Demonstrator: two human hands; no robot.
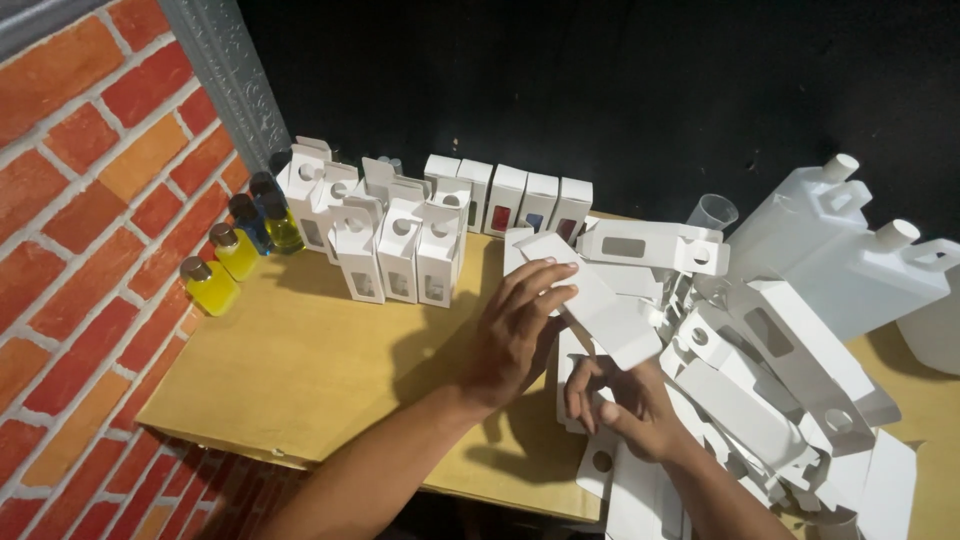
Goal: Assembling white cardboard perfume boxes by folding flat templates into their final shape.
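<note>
Now | both hands: left hand [515, 330], right hand [625, 405] grasping flat carton [600, 305] | carton pile [780, 400] crowds right

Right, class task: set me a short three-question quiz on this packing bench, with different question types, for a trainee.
1. True or false: both hands grip the same flat white cardboard carton.
2. Which stands nearest the brick wall? A) small yellow-liquid glass bottles with metallic caps B) big translucent white plastic jugs C) clear plastic cup
3. Fill in: the loose heap of unfolded white carton blanks lies on the person's ____ side.

Key
1. True: the left hand holds its upper part, the right hand its lower end.
2. A.
3. Right; the upright white window cartons stand in rows at the far left.
</note>
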